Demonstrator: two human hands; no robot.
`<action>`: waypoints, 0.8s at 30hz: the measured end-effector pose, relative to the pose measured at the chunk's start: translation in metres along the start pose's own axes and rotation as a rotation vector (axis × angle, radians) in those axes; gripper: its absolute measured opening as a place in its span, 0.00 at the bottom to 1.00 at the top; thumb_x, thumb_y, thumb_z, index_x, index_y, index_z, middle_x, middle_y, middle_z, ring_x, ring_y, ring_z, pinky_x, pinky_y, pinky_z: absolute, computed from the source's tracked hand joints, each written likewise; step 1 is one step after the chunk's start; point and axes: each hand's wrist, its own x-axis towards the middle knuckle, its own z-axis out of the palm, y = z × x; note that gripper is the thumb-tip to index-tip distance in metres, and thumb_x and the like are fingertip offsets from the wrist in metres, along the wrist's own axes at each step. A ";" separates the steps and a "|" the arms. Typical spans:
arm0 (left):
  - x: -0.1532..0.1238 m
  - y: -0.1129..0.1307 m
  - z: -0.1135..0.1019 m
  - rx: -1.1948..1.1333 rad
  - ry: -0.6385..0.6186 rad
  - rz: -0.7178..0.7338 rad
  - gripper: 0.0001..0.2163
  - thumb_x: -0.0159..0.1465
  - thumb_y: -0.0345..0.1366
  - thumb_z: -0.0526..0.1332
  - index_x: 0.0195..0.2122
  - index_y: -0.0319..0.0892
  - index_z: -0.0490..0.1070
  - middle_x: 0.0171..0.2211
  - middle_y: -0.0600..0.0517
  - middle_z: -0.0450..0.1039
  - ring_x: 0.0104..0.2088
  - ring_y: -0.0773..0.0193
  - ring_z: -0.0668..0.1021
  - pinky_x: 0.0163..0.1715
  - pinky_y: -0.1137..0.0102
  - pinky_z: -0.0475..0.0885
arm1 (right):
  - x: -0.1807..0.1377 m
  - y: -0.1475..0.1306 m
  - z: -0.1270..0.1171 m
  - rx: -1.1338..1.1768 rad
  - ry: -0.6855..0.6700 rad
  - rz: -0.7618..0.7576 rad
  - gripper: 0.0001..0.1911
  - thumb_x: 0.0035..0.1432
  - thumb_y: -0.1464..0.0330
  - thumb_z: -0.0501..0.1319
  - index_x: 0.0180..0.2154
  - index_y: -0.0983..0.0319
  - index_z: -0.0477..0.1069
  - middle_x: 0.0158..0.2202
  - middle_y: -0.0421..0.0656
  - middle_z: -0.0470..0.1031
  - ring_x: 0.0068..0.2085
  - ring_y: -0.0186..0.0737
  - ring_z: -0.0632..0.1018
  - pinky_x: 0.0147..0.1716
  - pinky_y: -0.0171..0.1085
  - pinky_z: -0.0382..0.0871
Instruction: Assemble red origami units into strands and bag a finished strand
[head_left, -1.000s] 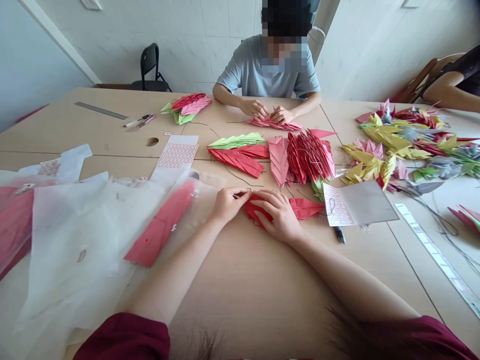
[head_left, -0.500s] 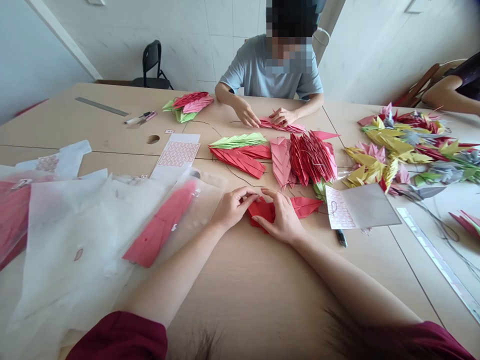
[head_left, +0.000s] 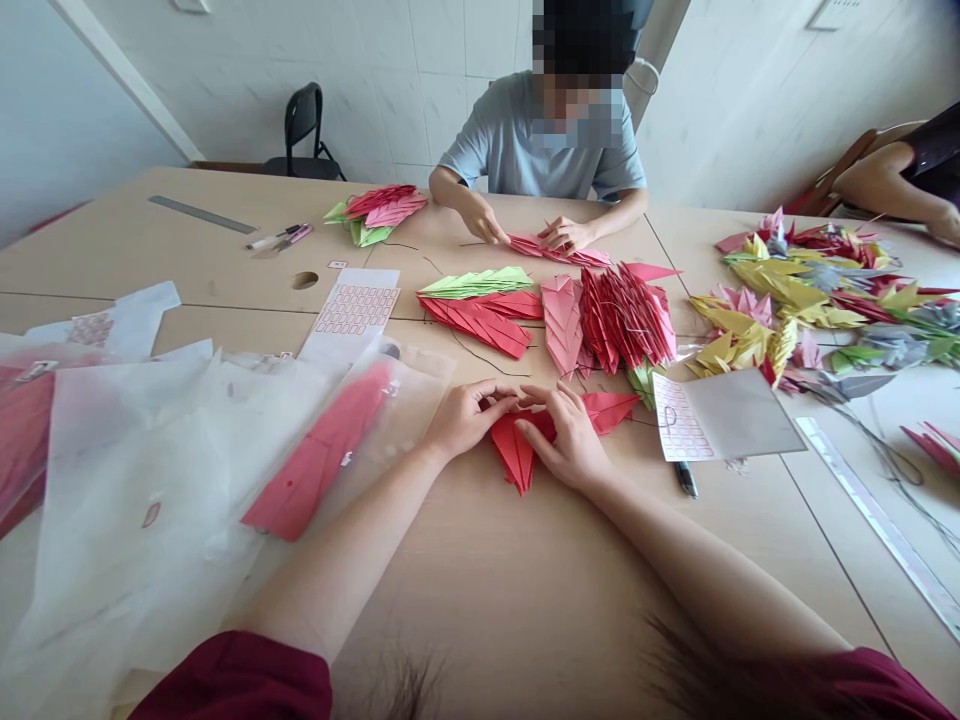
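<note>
A folded red paper piece (head_left: 516, 452) lies on the wooden table (head_left: 525, 580) in front of me, its point towards me. My left hand (head_left: 466, 415) pinches its upper left edge with curled fingers. My right hand (head_left: 571, 440) presses on its right side, fingers bent over the paper. Another folded red piece (head_left: 611, 408) lies just right of my right hand.
Stacks of red, pink and green folded papers (head_left: 555, 310) lie beyond my hands. A person in a grey shirt (head_left: 540, 140) folds pink paper across the table. Yellow and mixed folded pieces (head_left: 817, 300) fill the right. Translucent bags with red paper (head_left: 225, 460) cover the left. A sticker sheet (head_left: 720, 415), pen (head_left: 682, 478) and ruler (head_left: 877, 520) lie right.
The red piece has turned under my hands so that a pointed end now sticks out towards me. The person opposite has shifted a hand along the pink paper.
</note>
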 end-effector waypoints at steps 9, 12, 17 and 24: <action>-0.003 0.009 -0.003 -0.119 -0.118 0.003 0.14 0.66 0.41 0.59 0.51 0.44 0.65 0.33 0.53 0.76 0.38 0.64 0.78 0.45 0.69 0.70 | 0.002 0.009 0.005 0.051 0.059 0.019 0.16 0.66 0.70 0.52 0.54 0.55 0.64 0.35 0.39 0.80 0.39 0.40 0.79 0.61 0.52 0.58; -0.003 0.010 -0.002 -0.109 -0.143 0.006 0.14 0.65 0.40 0.59 0.51 0.44 0.63 0.34 0.53 0.74 0.38 0.64 0.77 0.45 0.69 0.70 | 0.002 0.009 0.005 0.032 0.027 0.008 0.16 0.67 0.69 0.52 0.54 0.54 0.66 0.37 0.39 0.80 0.41 0.40 0.79 0.61 0.51 0.58; -0.003 0.008 -0.003 -0.085 -0.155 -0.005 0.14 0.66 0.39 0.58 0.51 0.44 0.62 0.36 0.52 0.77 0.40 0.63 0.78 0.45 0.69 0.70 | 0.001 0.014 0.008 0.087 0.069 -0.007 0.11 0.66 0.68 0.54 0.45 0.54 0.74 0.40 0.39 0.81 0.40 0.39 0.80 0.59 0.47 0.63; -0.002 0.007 -0.003 -0.067 -0.175 -0.017 0.12 0.65 0.39 0.60 0.48 0.43 0.66 0.39 0.50 0.78 0.42 0.62 0.79 0.44 0.69 0.71 | 0.000 0.013 0.006 0.058 0.072 0.056 0.05 0.62 0.70 0.57 0.38 0.58 0.72 0.36 0.41 0.79 0.38 0.42 0.78 0.41 0.41 0.69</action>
